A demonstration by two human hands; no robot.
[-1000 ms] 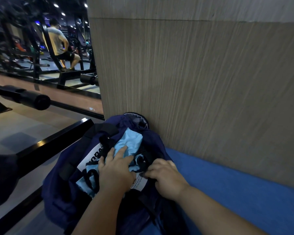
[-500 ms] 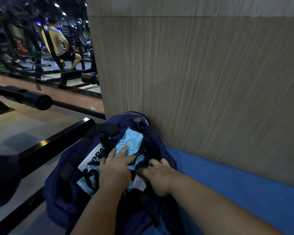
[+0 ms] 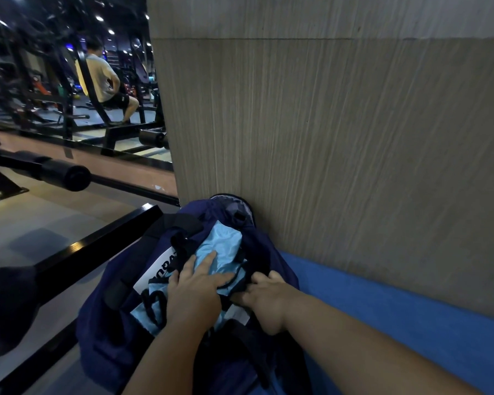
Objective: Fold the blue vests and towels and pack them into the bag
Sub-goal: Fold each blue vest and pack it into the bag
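Since a second ago your right hand slid deeper into the bag, fingers hidden, holding it open while your left hand, fingers spread, presses the blue vest down inside.

A big tan wall with thin lines stands right in front of me. A blue mat lies below it. To my left is a dim gym — black machines, small ceiling lights, and a person sitting far off.
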